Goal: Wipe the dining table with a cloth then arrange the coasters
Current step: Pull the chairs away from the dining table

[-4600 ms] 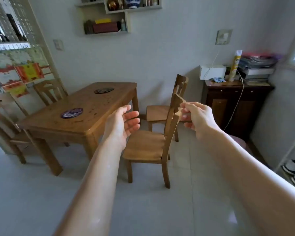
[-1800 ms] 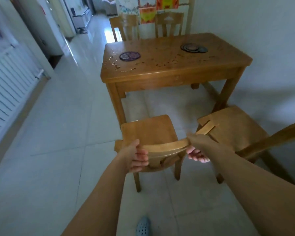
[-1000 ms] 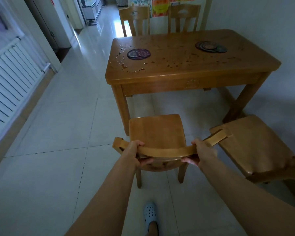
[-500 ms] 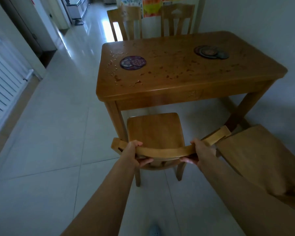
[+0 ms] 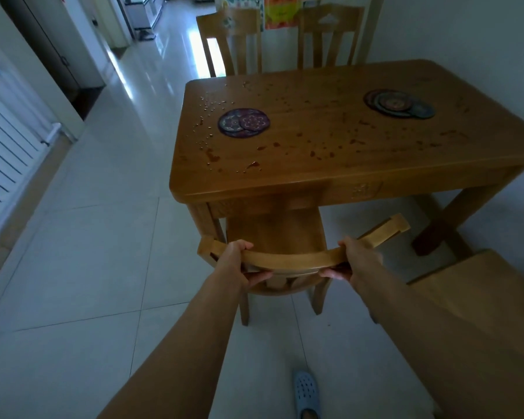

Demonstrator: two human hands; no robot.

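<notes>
A wooden dining surface point(image 5: 360, 164) spotted with droplets carries two groups of overlapping round coasters, one far left point(image 5: 244, 122), one far right point(image 5: 399, 103). A chair point(image 5: 274, 234) sits partly beneath its near edge. Left hand point(image 5: 235, 261) and right hand point(image 5: 359, 261) both grip the chair's curved top rail.

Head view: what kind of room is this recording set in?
Most likely a home dining area: a wooden dining table with coasters, matching wooden chairs round it, and a tiled floor leading to a hallway. Both hands grip a chair back.
</notes>
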